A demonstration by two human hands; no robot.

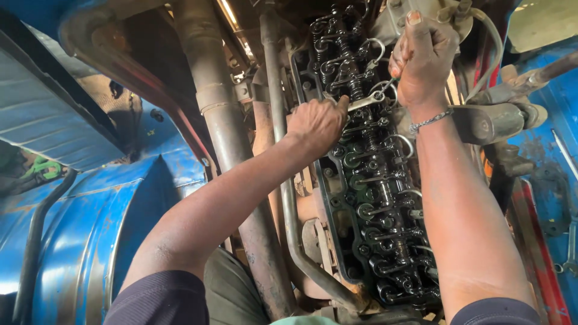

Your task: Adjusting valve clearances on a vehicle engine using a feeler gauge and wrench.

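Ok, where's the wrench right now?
In the head view, upper centre-right: the wrench lies across the open engine's valve gear, left hand pressing its near end, right hand gripping a thin tool above its ring end.

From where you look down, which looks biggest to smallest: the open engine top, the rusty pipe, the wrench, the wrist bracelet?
1. Open engine top, running most of the picture's height.
2. Rusty pipe, nearly as long but narrower; it is close, so unsure.
3. Wrench, held by both hands.
4. Wrist bracelet, smallest.
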